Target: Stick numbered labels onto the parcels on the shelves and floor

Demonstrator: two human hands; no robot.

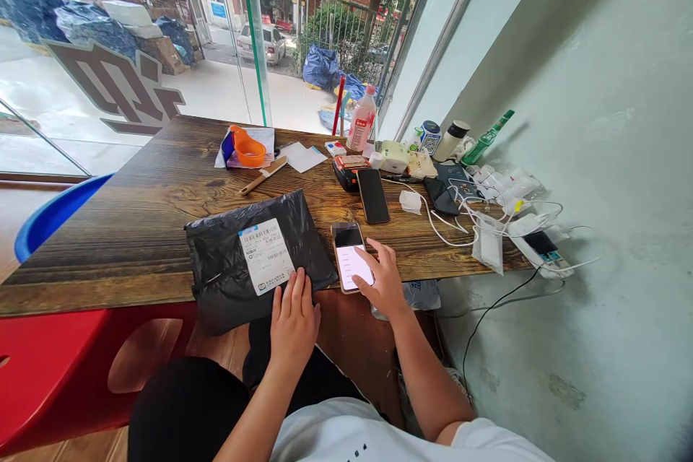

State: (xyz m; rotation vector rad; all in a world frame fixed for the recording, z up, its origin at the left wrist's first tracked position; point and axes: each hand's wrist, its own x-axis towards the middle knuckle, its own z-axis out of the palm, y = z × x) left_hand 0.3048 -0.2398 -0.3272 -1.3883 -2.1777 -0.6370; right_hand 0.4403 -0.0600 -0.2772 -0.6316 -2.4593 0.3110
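A black plastic mailer bag (pixel 216 253) with a white shipping label (pixel 266 254) lies at the table's front edge, partly overhanging it. My left hand (pixel 294 321) rests flat on the bag's lower right part, fingers stretched out over the label's corner. Just right of the bag lies a smartphone (pixel 351 260), its screen lit with a white list. Over its right side is my right hand (pixel 383 281), fingers apart, thumb and a fingertip at the screen. A second phone (pixel 373 196) with a dark screen sits behind it, leaning against a small black-and-orange device (pixel 349 171).
Behind the bag are a knife (pixel 263 175), papers (pixel 302 157) and an orange tape dispenser (pixel 249 148). A pink bottle (pixel 362 119) stands near the window. White cables (pixel 433 227), a green bottle (pixel 487 138) and a power strip (pixel 541 249) crowd the right side. A red stool (pixel 54 375) stands at left.
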